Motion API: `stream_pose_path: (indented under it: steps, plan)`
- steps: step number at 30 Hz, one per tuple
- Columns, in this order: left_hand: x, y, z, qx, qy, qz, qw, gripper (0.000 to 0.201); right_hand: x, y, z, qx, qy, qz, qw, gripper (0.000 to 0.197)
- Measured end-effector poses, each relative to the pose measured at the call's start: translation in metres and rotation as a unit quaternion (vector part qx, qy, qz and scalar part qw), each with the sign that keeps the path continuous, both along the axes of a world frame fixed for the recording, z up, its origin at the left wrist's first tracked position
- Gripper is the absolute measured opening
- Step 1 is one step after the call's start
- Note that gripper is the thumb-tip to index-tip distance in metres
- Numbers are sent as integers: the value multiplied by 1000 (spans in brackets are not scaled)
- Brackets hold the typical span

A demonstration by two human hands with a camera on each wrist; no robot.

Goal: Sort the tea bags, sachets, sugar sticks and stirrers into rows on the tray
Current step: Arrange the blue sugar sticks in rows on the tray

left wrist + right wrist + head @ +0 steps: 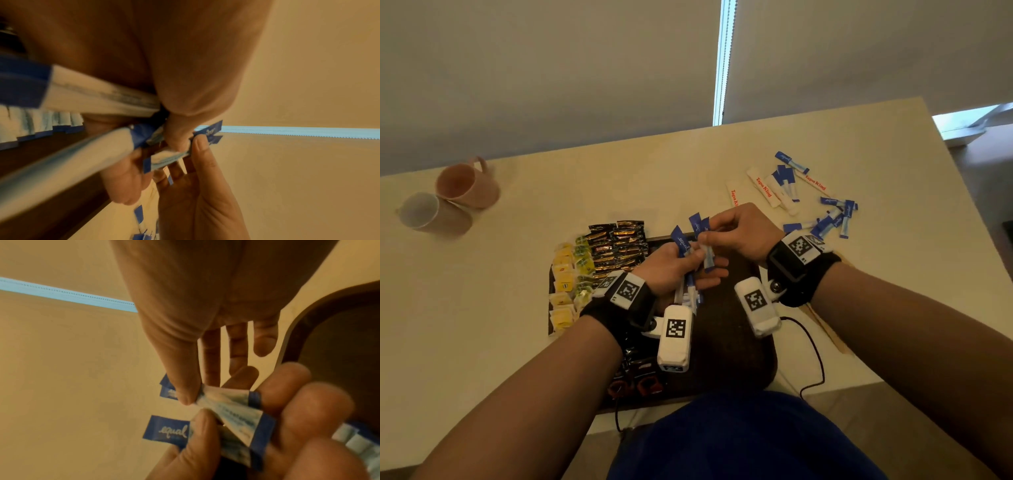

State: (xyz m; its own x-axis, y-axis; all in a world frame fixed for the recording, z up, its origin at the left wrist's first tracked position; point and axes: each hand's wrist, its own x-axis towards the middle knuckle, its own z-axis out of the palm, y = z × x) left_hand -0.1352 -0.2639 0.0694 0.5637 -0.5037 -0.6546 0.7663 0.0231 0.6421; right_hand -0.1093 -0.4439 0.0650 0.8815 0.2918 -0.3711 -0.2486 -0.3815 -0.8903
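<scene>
Both hands [739,233] pinch blue sugar sticks [681,241] above the tray [736,308].

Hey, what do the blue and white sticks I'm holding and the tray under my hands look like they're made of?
Blue and white sticks: thin paper, matte, probably; they crease and fold between the fingers, with printed "equal" lettering. Tray: dark brown, smooth, with a rounded raised rim; wood or moulded plastic, too dim to tell which.
</scene>
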Motion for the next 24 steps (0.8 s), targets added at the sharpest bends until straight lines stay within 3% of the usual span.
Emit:
stream_pose_path:
  steps: [7, 9, 12, 15, 21, 24]
  plan:
    - [3, -17, -13, 56, 6, 52, 997, 31, 16, -16, -9, -25, -17, -5, 1000, 10]
    - [5, -16, -18, 95, 5, 99, 990, 33, 25, -23, -19, -90, -32, -1, 995, 9]
    - [5, -11, -21, 112, 17, 139, 984, 32, 32, -20, -42, -266, -29, 131, 955, 19]
    - [4, -7, -20, 112, 32, 142, 983, 30, 30, -2, -66, -345, -11, 202, 916, 19]
    - [8, 1, -24, 107, 34, 128, 985, 31, 27, 19, -86, -407, -75, 216, 884, 16]
    - [10, 7, -23, 97, 34, 120, 988, 32, 17, 15, -93, -415, -111, 181, 885, 18]
